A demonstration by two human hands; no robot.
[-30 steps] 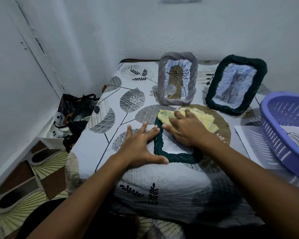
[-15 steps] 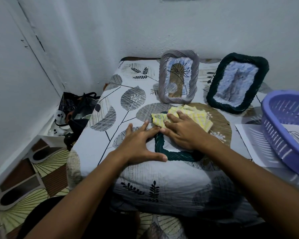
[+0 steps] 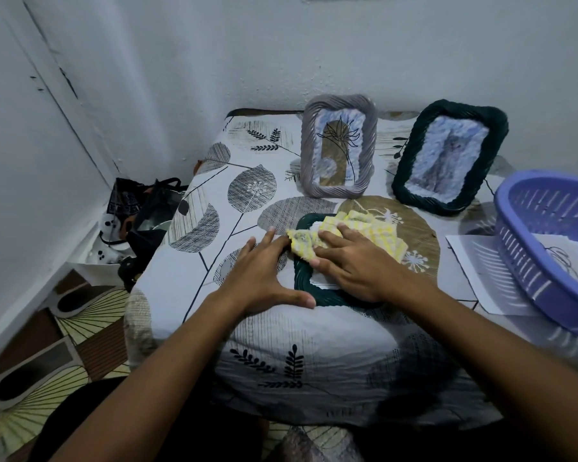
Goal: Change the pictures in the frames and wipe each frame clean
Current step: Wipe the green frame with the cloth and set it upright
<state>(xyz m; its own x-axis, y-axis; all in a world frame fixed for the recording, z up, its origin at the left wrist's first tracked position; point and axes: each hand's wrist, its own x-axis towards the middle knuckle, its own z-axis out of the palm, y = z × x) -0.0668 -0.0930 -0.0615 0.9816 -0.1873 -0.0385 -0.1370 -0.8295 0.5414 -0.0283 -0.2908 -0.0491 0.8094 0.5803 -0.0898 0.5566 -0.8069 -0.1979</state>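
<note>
cloth [image 3: 377,233]: yellow, white stripes; flat frame [image 3: 327,298]: dark green weave; standing frame [image 3: 338,146]: grey weave, brown-white plant print; 2nd standing frame [image 3: 447,158]: dark green, blue-white picture; basket [image 3: 548,261]: lilac; tablecloth [image 3: 247,195]: white, grey-brown leaf print

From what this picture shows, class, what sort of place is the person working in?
Probably a corner of a home room: a table under a leaf-print cloth pushed against plain painted walls, standing picture frames, a lilac plastic basket, and bags on a patterned floor.
</note>
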